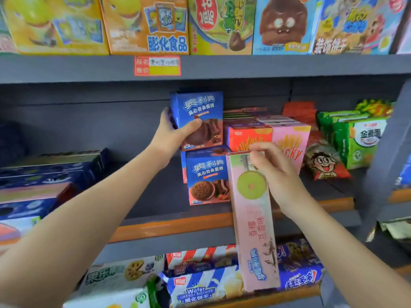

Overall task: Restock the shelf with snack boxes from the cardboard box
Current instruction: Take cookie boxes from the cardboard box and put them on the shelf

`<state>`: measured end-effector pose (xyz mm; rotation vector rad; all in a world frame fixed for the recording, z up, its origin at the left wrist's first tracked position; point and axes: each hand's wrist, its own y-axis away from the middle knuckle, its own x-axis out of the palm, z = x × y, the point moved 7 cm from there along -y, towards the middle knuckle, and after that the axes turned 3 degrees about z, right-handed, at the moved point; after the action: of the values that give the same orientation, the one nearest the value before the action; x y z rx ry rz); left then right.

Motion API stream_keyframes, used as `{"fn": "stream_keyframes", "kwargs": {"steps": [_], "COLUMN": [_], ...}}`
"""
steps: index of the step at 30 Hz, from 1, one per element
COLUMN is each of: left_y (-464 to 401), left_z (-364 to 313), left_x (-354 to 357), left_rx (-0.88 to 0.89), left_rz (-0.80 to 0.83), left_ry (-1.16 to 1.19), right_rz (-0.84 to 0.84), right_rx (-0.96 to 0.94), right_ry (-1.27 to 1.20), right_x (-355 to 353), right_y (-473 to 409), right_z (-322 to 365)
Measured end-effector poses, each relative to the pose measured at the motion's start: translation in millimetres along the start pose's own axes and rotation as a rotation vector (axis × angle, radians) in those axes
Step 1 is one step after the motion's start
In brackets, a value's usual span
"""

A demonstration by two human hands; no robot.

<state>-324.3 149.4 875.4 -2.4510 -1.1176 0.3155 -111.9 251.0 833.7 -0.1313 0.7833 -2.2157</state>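
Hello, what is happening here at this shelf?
A person is stocking a shop shelf with snack boxes. The left hand grips a blue cookie box and holds it on top of another blue cookie box that already stands on the middle shelf. The right hand holds a long pink box by its top end, in front of the shelf and not yet placed. Red and pink stick-biscuit boxes stand just to the right.
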Motion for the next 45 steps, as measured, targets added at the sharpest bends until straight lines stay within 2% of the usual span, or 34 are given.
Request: {"fn": "stream_keyframes", "kwargs": {"steps": [4, 8, 15, 19, 21, 23, 25, 26, 31, 32, 34, 36, 40, 42, 45], "left_y": [-21.2, -34.3, -37.6, -13.5, 16.1, 61.3, 110.2, 131.3, 197.5, 210.3, 238.8, 260.6, 282.6, 290.4, 294.4], "left_z": [10.8, 19.1, 25.8, 15.9, -2.7, -32.4, -55.7, -61.3, -61.8, -66.1, -76.7, -75.3, -73.2, -70.7, -58.3], "left_x": [9.5, 16.0, 18.9, 18.3, 8.4, 6.6, 18.6, 25.4, 50.7, 53.1, 57.1, 60.0, 53.2, 46.3, 31.3], "left_rx": [-0.013, -0.100, -0.153, -0.202, -0.094, 0.133, 0.322, 0.362, 0.185, 0.212, 0.374, 0.461, 0.429, 0.289, 0.017], "left_rz": [0.140, 0.128, 0.146, 0.164, 0.021, -0.080, -0.019, 0.038, 0.291, 0.306, 0.305, 0.262, -0.022, -0.100, -0.175], "left_ry": [-0.054, -0.024, -0.096, -0.139, -0.384, -0.628, -0.681, -0.675, -0.564, -0.529, -0.551, -0.649, -0.770, -0.607, -0.164], "right_rz": [-0.009, -0.029, -0.032, -0.112, -0.177, -0.230, -0.262, -0.268, -0.246, -0.239, -0.216, -0.183, -0.021, 0.074, 0.212], "right_rx": [0.025, 0.034, 0.091, 0.125, 0.154, 0.182, 0.212, 0.217, 0.304, 0.333, 0.392, 0.452, 0.586, 0.588, 0.314], "right_ry": [-0.033, -0.018, -0.030, -0.074, -0.147, -0.200, -0.259, -0.292, -0.441, -0.467, -0.518, -0.571, -0.623, -0.559, -0.180], "right_x": [1.3, 0.6, -3.3, -17.3, -29.6, -40.7, -47.9, -50.1, -59.8, -62.9, -67.9, -68.8, -53.7, -49.6, -51.5], "right_y": [-16.0, -26.0, -24.5, -14.6, -8.3, -0.8, 7.6, 12.5, 36.9, 41.1, 49.5, 59.9, 84.4, 94.5, 102.7], "right_z": [4.5, 2.9, 8.5, 11.5, 8.9, 7.7, 6.5, 6.3, 5.8, 6.2, 6.6, 4.9, 4.3, 4.4, 14.9]}}
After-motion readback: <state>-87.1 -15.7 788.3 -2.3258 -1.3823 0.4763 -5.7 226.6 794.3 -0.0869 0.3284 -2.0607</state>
